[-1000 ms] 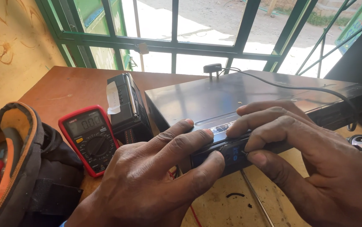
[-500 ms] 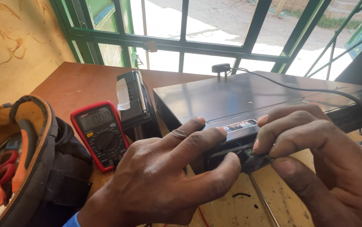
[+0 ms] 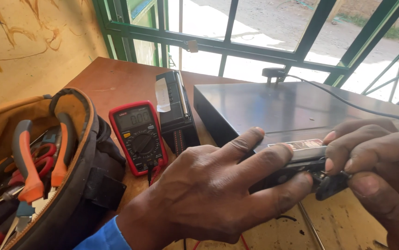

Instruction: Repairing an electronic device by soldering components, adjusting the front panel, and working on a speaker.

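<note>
A flat black metal box [image 3: 283,109], an electronic unit, lies on the wooden table [image 3: 111,85]. My left hand [image 3: 218,190] grips its near front edge, fingers on top and thumb under the front panel. My right hand [image 3: 380,171] pinches a small black part [image 3: 331,185] at that same front edge, which stands slightly off the case. A small label [image 3: 304,144] shows on the lid between my hands. A black cable [image 3: 343,99] runs across the lid from a plug at the back.
A red multimeter [image 3: 138,135] lies left of the box, next to a small black radio-like device [image 3: 175,111]. An open tool bag [image 3: 37,171] with orange-handled pliers and several other tools sits at the near left. A green-barred window [image 3: 273,34] is behind the table.
The view has shifted right and down, so the tool bag shows more. My right hand has pulled the small black front part a little away from the case; my left hand keeps its grip.
</note>
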